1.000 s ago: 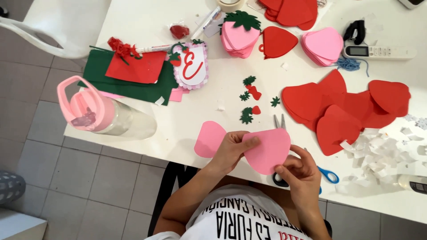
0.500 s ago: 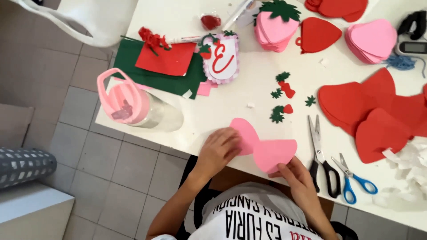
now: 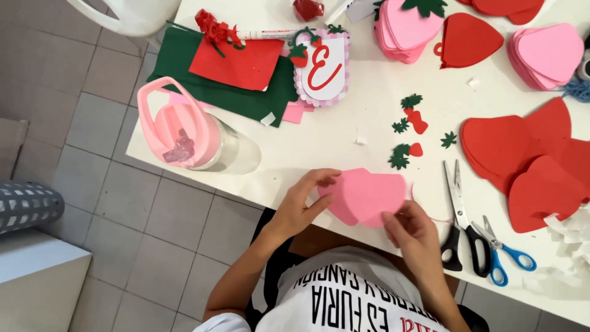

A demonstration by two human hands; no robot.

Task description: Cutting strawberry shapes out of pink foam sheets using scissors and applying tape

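At the table's (image 3: pixel 319 154) near edge, I see 2 hands: left hand (image 3: pixel 301 203) and right hand (image 3: pixel 412 230) both pinching pink foam shapes (image 3: pixel 365 197), wrists bent inward.

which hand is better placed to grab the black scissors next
The right hand, probably. It sits just beside the black scissors on the table edge, while the left hand is on the far side of the pink foam shapes both hands hold.

Bright, even daylight on the white table (image 3: pixel 369 154), soft shadows, slight motion blur
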